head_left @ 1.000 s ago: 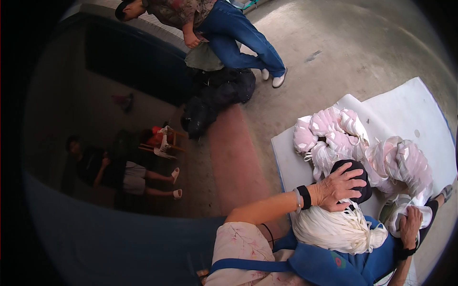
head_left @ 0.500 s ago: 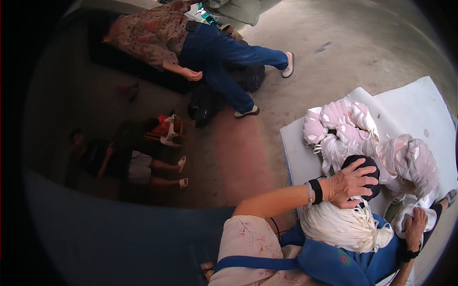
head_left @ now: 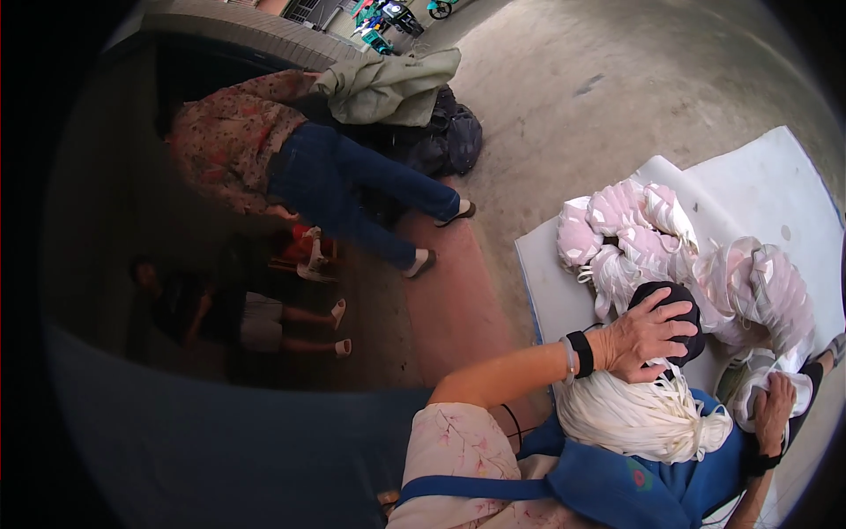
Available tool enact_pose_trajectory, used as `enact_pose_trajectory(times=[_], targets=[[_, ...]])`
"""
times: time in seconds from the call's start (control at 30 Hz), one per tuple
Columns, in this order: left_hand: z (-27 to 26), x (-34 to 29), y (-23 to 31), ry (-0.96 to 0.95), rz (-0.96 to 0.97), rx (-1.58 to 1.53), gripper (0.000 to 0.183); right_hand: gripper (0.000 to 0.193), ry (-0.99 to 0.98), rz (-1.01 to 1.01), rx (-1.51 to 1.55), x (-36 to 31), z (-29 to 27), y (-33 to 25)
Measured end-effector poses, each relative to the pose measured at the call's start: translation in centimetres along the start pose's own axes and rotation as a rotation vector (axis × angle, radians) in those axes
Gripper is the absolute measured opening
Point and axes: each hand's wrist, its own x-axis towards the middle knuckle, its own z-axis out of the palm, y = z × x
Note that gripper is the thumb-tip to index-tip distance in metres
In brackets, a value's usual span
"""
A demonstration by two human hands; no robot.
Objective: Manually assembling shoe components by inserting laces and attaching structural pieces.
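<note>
My left hand [head_left: 648,335] lies with its fingers spread over a dark rounded shape [head_left: 683,304], which could be my knee. Just below that hand, a thick bundle of cream-white flat cords [head_left: 626,419] rests on the blue apron [head_left: 599,480] across my lap, gathered tight at its right end. At the far right my right hand [head_left: 773,410] has bent fingers against a white bundle [head_left: 749,377]; its grip is partly hidden. Beyond both hands lie several pale pink padded pieces with white straps, one heap [head_left: 626,225] at left and a curved row [head_left: 771,291] at right.
The pink pieces lie on a grey-white sheet [head_left: 749,176] on the concrete floor. A person in jeans [head_left: 330,172] stands ahead left by dark bags [head_left: 458,132], with a grey-green cloth [head_left: 388,84]. Another person [head_left: 260,317] sits in the shade at left.
The person in jeans has turned and shifted left, and the grey-green cloth now hangs lower beside them. My hands stay in nearly the same places.
</note>
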Motion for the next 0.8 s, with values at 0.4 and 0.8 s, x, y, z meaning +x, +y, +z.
enact_pose_trajectory(times=[0.4,0.8], targets=[[-0.06,0.09,0.26,-0.047,-0.037,-0.002,0.043,0.043,-0.004,0.006,-0.017,-0.55,0.50,0.54],[0.12,0.11,0.27,-0.020,-0.024,0.018,0.042,0.042,-0.024,0.003,-0.016,-0.53,0.51,0.86]])
